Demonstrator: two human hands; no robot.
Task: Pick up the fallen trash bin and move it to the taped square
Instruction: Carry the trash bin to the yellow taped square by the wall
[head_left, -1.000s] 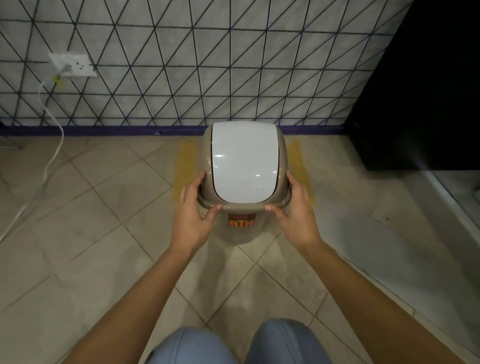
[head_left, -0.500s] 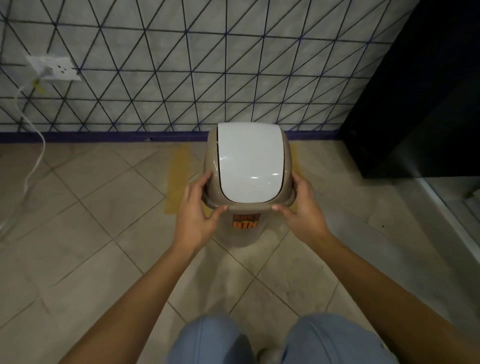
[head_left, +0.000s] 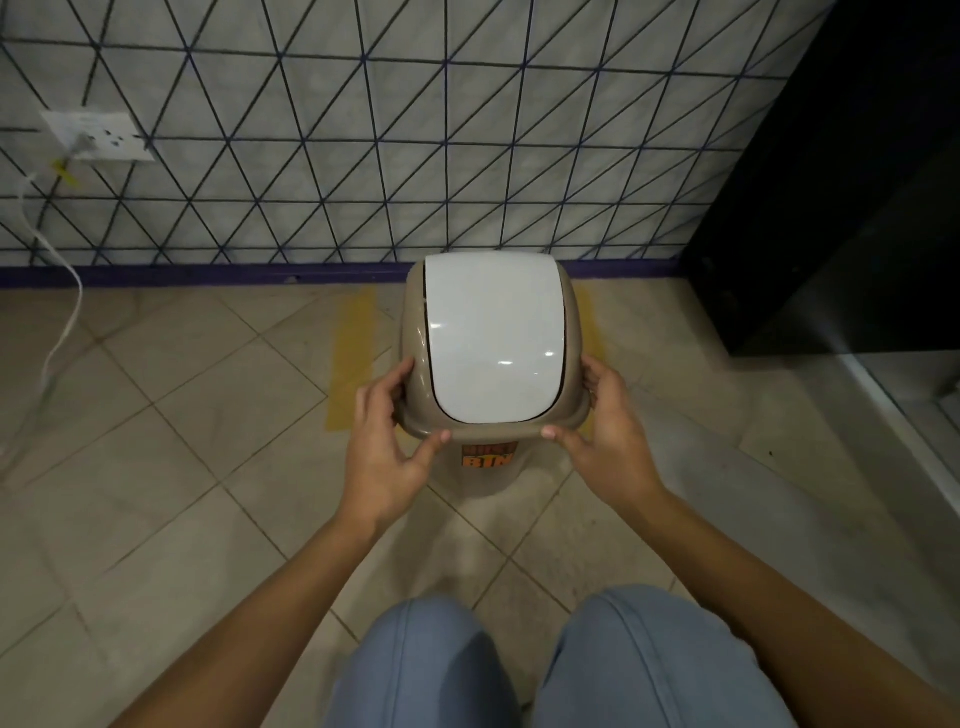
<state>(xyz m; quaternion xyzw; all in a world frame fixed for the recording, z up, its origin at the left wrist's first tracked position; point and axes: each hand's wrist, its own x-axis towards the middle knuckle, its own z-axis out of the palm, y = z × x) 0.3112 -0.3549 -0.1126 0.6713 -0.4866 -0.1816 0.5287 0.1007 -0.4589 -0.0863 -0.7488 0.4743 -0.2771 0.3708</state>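
The trash bin (head_left: 491, 358) is upright, taupe with a white swing lid and an orange "BIN" label on its front. It is over the yellow taped square (head_left: 353, 358) near the wall; whether its base touches the floor I cannot tell. My left hand (head_left: 387, 447) grips the lid rim's left side, thumb on the front edge. My right hand (head_left: 605, 439) grips the rim's right side the same way. The right tape strip shows only as a sliver beside the bin.
A triangle-tiled wall (head_left: 415, 156) with a purple skirting runs behind the bin. A dark cabinet (head_left: 841, 182) stands at the right. A white socket (head_left: 96, 136) with a cable (head_left: 62, 322) hanging to the floor is at the left. My knees (head_left: 545, 665) are below.
The view has shifted so the bin sits slightly right of centre and the wall fills more of the frame. Both hands keep the same grip on the rim.
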